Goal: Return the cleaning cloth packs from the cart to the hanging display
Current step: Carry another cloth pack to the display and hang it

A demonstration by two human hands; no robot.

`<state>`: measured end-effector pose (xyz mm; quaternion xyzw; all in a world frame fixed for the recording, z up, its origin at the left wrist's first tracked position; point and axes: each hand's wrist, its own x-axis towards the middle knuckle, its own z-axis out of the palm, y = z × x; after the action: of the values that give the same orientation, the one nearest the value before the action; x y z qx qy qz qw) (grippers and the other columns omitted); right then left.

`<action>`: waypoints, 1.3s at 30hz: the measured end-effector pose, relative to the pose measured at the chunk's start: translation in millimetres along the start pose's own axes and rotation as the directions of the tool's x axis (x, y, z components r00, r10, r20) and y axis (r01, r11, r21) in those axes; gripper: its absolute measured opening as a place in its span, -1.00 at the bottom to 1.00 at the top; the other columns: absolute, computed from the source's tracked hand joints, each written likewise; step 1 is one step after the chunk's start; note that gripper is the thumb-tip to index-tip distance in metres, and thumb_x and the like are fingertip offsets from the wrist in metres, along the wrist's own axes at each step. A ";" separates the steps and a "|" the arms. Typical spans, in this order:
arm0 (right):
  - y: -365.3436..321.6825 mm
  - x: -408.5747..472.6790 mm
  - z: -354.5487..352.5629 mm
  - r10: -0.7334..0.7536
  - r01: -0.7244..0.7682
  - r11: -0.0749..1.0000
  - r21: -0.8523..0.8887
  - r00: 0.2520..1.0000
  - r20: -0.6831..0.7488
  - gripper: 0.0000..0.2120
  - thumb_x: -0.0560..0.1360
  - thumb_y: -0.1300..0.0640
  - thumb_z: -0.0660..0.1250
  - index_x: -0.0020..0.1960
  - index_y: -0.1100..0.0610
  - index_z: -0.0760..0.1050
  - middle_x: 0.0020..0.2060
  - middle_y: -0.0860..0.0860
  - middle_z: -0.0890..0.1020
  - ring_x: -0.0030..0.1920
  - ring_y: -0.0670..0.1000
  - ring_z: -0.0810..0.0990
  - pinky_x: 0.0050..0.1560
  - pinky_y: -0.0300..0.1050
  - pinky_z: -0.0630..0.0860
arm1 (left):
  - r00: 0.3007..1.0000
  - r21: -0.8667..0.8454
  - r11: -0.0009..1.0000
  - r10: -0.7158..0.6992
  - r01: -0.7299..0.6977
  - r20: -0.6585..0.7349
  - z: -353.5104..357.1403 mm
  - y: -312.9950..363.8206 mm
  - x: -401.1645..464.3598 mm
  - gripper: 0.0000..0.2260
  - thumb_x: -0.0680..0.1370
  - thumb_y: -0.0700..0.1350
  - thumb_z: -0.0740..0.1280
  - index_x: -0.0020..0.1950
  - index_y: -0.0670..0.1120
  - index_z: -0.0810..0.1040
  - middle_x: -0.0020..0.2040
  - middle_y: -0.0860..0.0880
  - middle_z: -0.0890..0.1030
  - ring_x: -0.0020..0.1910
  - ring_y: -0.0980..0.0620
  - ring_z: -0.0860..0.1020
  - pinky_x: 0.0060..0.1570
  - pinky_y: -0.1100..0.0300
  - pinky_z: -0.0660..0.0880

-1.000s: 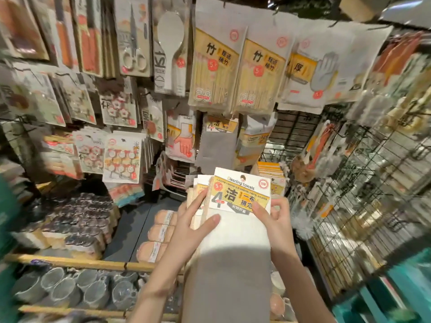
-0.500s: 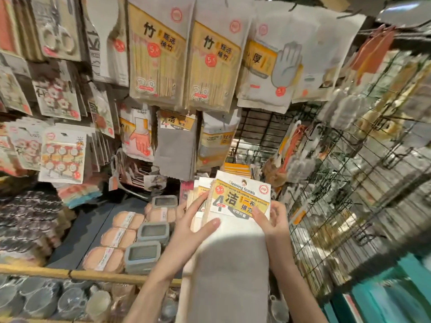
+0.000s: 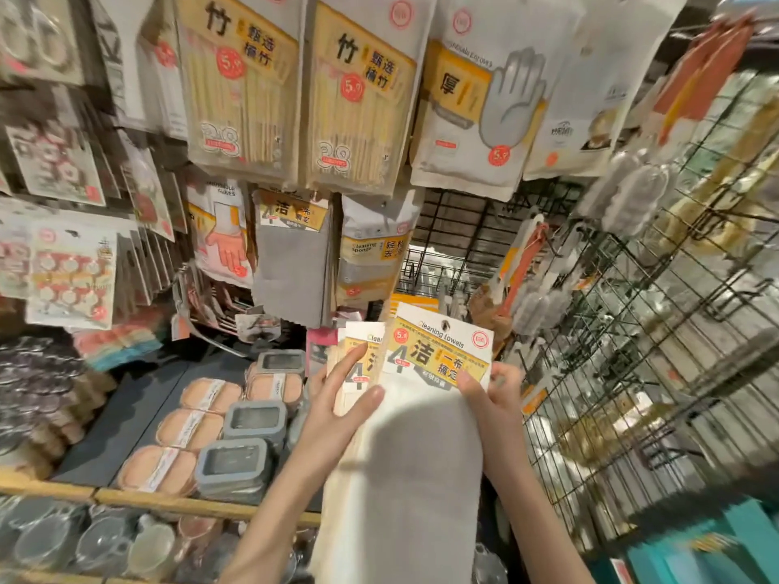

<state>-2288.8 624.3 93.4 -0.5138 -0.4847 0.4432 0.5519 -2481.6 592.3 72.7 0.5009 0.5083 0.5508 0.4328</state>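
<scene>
Warm, fairly dim shop light fell from overhead, with a bright glare patch at 1 o'clock. Motion blur smeared the edges, worst at 9 and 3 o'clock, and wide-angle distortion bowed the wire rack (image 3: 657, 330). The centre stayed sharp, the printing on the front pack (image 3: 438, 356) legible.
</scene>
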 end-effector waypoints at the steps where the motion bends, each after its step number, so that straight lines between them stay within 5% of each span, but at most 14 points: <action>1: 0.0 2.2 0.7 0.003 -0.003 1.000 -0.008 1.000 0.001 -0.69 0.35 -0.04 0.33 -0.03 0.01 0.27 -0.33 -0.19 0.65 -0.35 -0.22 0.57 -0.39 -0.31 0.48 | 1.000 0.002 1.000 0.000 0.000 -0.003 -1.1 -1.4 3.1 -0.54 0.42 0.17 0.42 0.30 0.34 0.40 0.38 0.16 0.34 0.22 0.57 0.27 0.29 0.38 0.18; 7: 2.1 13.6 3.3 -0.021 0.020 0.999 0.031 1.000 0.019 -0.75 0.46 0.08 0.37 -0.03 0.02 0.29 -0.24 -0.20 0.68 -0.27 -0.23 0.61 -0.34 -0.36 0.49 | 1.000 0.011 1.000 0.010 -0.010 0.003 -5.6 -5.3 17.2 -0.63 0.46 0.13 0.26 0.23 0.45 0.40 0.30 0.17 0.31 0.20 0.60 0.23 0.06 0.71 0.13; 11: 4.9 18.4 3.0 -0.022 0.021 0.999 0.037 1.000 0.017 -0.69 0.36 -0.04 0.37 -0.03 0.02 0.30 -0.09 -0.03 0.66 -0.09 -0.10 0.61 -0.09 -0.09 0.52 | 0.999 0.015 0.999 0.045 -0.044 -0.023 -3.6 -10.5 18.2 -0.61 0.45 0.11 0.28 0.23 0.46 0.41 0.27 0.10 0.33 0.31 0.38 0.25 0.31 0.41 0.15; 14: 10.0 23.3 -0.9 -0.013 0.011 0.998 0.058 0.999 0.035 -0.72 0.41 0.03 0.42 -0.05 0.00 0.32 -0.13 -0.06 0.69 -0.12 -0.06 0.64 -0.14 -0.09 0.53 | 0.995 0.015 0.998 0.054 -0.053 -0.082 -1.4 -16.4 16.4 -0.62 0.48 0.05 0.33 0.22 0.43 0.43 0.31 0.05 0.33 0.42 0.19 0.21 0.43 0.24 0.12; 17: 16.9 27.8 -11.4 0.008 -0.013 0.994 0.104 0.999 0.045 -0.77 0.44 0.06 0.41 -0.06 -0.01 0.34 -0.11 0.00 0.71 -0.15 -0.03 0.67 -0.27 -0.21 0.56 | 0.987 0.060 0.996 0.074 -0.066 -0.144 -4.0 -22.7 17.9 -0.57 0.54 -0.15 0.37 0.21 0.37 0.46 0.31 0.00 0.31 0.39 0.27 0.19 0.29 0.56 0.12; 20: 28.1 37.3 -25.9 0.076 -0.075 0.986 0.147 0.997 -0.003 -0.76 0.46 0.09 0.38 0.05 0.04 0.37 -0.11 0.03 0.70 -0.16 -0.01 0.67 -0.27 -0.22 0.54 | 0.980 0.082 0.995 0.072 -0.057 -0.187 -10.8 -24.5 19.6 -0.54 0.54 -0.22 0.35 0.21 0.34 0.45 0.28 0.02 0.30 0.35 0.32 0.23 0.18 0.64 0.14; 25: 52.7 57.0 -34.0 0.096 -0.090 0.994 0.060 0.990 -0.104 -0.82 0.51 0.18 0.34 0.02 -0.03 0.39 -0.18 -0.07 0.68 -0.17 -0.11 0.63 -0.17 -0.18 0.49 | 0.965 0.170 0.985 0.068 -0.024 -0.255 -25.3 -23.0 18.2 -0.55 0.54 -0.23 0.34 0.21 0.31 0.42 0.35 -0.03 0.27 0.46 0.02 0.19 0.38 0.29 0.11; 29: 77.6 70.6 -23.3 0.188 -0.177 0.979 0.100 0.975 -0.116 -0.79 0.51 0.24 0.34 0.08 0.10 0.36 -0.05 0.10 0.63 -0.03 0.12 0.60 -0.01 0.00 0.50 | 0.950 0.227 0.974 0.068 0.003 -0.305 -35.8 -24.8 14.6 -0.56 0.54 -0.21 0.34 0.30 0.22 0.41 0.31 0.02 0.27 0.42 0.16 0.19 0.30 0.37 0.10; 34: 105.4 90.5 -8.6 0.241 -0.237 0.970 0.055 0.966 -0.088 -0.80 0.49 0.23 0.37 -0.01 0.03 0.38 0.04 0.17 0.63 0.09 0.19 0.60 0.13 0.13 0.49 | 0.935 0.265 0.964 0.079 0.016 -0.346 -47.8 -24.9 13.6 -0.54 0.53 -0.22 0.35 0.24 0.30 0.40 0.28 0.03 0.29 0.38 0.18 0.20 0.33 0.28 0.10; 39: 120.8 114.0 7.8 0.241 -0.240 0.970 0.028 0.970 -0.014 -0.74 0.49 0.23 0.37 0.09 0.13 0.34 0.05 0.14 0.61 -0.03 0.07 0.62 -0.16 -0.11 0.52 | 0.927 0.294 0.952 0.035 0.082 -0.372 -56.8 -25.8 14.6 -0.56 0.54 -0.17 0.34 0.20 0.37 0.39 0.29 0.04 0.26 0.42 -0.02 0.23 0.35 0.13 0.14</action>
<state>-2279.8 747.4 -17.9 -0.5654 -0.4082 0.5086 0.5049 -2540.5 602.4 49.8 0.4413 0.6660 0.5457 0.2527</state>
